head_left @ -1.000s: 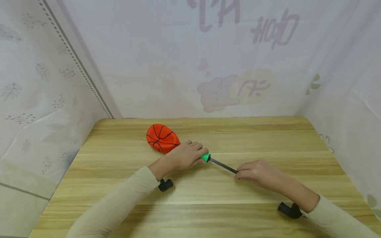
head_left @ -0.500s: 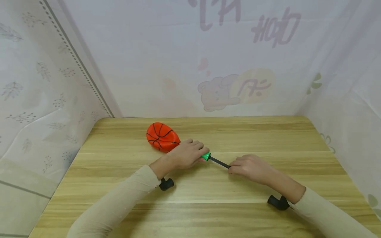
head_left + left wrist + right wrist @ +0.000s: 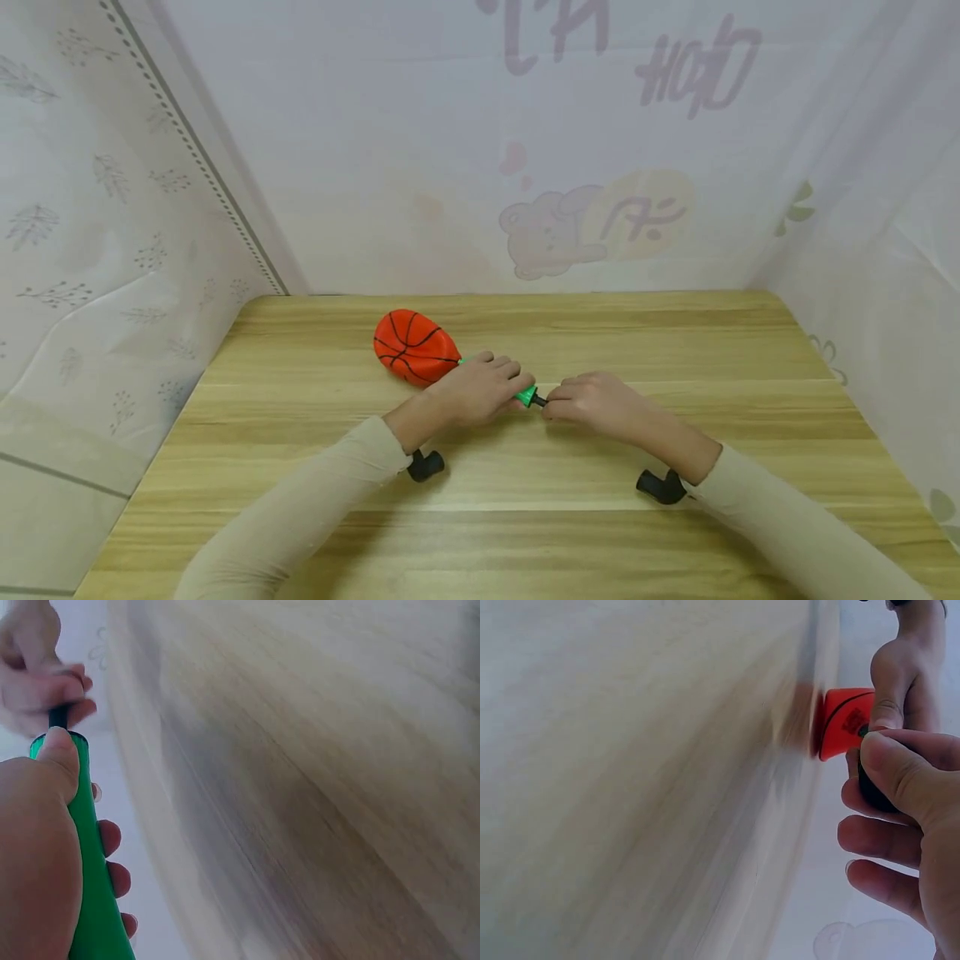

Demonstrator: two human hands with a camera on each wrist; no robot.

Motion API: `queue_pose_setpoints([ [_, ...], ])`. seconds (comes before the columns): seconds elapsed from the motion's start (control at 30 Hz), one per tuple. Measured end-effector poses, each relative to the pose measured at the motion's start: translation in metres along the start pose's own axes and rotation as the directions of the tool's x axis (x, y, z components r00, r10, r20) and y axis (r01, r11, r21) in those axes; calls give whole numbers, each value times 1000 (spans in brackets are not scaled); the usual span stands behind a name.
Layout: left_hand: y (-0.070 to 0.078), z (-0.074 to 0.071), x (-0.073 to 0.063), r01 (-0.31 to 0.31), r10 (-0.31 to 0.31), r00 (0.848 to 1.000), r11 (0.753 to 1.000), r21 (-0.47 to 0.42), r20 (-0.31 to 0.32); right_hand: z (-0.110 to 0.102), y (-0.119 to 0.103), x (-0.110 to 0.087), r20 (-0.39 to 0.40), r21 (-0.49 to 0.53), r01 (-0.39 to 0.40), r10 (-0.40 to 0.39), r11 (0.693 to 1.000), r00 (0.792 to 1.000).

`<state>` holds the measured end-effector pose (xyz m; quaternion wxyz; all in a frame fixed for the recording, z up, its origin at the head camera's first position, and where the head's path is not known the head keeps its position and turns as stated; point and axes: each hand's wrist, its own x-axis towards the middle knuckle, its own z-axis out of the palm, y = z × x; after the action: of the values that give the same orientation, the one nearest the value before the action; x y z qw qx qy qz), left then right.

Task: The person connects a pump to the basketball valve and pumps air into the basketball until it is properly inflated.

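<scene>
Red-orange with black seam lines, a caved-in toy basketball (image 3: 416, 346) lies on the wood-grain surface (image 3: 570, 542), close to the far edge and left of that edge's middle. Its pointed end is turned away from the far left corner, and a sliver of green shows there just before the left hand (image 3: 483, 392) covers what follows; whether anything sits inside the ball cannot be made out. From that end the green hand pump (image 3: 99, 892) slants towards the middle of the surface. The left hand's grip is clamped round it, thumb laid along its upper end. Past that end a short stretch of black rod (image 3: 540, 402) shows, and the right hand (image 3: 596, 407), just beside the left, has its grip pinched on the dark handle (image 3: 874, 791), thumb against fingers. Beige sleeves (image 3: 300, 508) reach towards both wrists, with a black elbow-shaped piece (image 3: 662, 486) jutting out below each. Beyond the far edge rises a pale backdrop (image 3: 375, 167) printed with a bear (image 3: 543, 242).
</scene>
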<state>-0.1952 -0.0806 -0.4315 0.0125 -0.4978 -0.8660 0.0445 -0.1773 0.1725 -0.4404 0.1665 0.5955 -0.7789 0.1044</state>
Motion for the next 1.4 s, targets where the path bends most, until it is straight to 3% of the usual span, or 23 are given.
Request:
queue_pose_setpoints([
  [0.33, -2, -4, -1, 0, 0, 1000, 1000, 6, -16, 6, 4, 1, -67, -25, 32, -33, 999, 997],
  [0.5, -4, -3, -2, -3, 3, 1000, 1000, -8, -18, 4, 1, -11, -71, -68, 62, -66, 996, 995],
  [0.77, -5, 3, -2, -4, 3, 999, 1000, -31, -42, -9, -10, -39, -39, -75, 38, -41, 996, 998],
  [0.97, -4, 5, -3, -11, 10, 999, 1000, -18, -39, -14, -19, -56, -90, -106, 30, -40, 994, 995],
  [1.4, -4, 1, -5, 2, -2, 999, 1000, -18, -50, -17, -25, -70, -145, -148, 22, -44, 989, 988],
])
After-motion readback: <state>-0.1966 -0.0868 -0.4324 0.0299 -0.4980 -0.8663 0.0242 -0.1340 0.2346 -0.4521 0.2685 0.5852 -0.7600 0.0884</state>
